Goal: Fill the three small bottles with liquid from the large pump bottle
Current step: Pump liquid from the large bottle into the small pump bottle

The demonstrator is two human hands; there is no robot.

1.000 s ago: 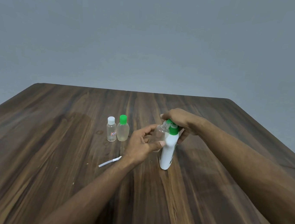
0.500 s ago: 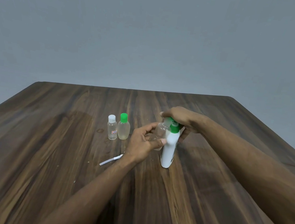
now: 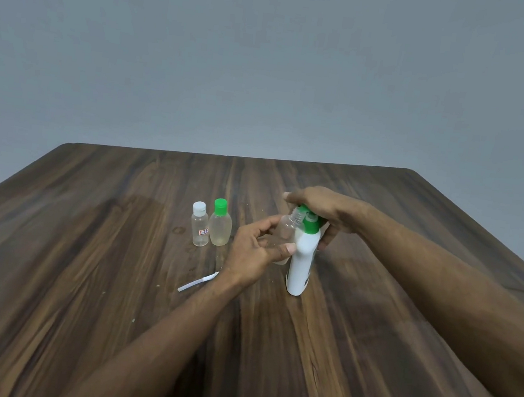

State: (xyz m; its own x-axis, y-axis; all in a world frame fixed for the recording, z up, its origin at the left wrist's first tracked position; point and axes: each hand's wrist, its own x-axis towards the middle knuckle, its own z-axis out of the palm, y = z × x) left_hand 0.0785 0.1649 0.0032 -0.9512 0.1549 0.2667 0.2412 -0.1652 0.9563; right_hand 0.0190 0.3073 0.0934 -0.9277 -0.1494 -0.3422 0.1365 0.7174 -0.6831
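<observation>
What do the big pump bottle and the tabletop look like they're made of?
Pump bottle: likely opaque white plastic, smooth with a slight sheen, and a green plastic pump top. Table: wood or wood-look laminate, dark streaky grain, satin finish reflecting soft light; which one can't be told.

plain room: wooden table [image 3: 118, 247], grey wall [image 3: 269, 68]

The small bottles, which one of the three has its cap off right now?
The clear one held in the left hand, tilted against the pump bottle. The other two stand capped on the table: white cap, green cap.
</observation>
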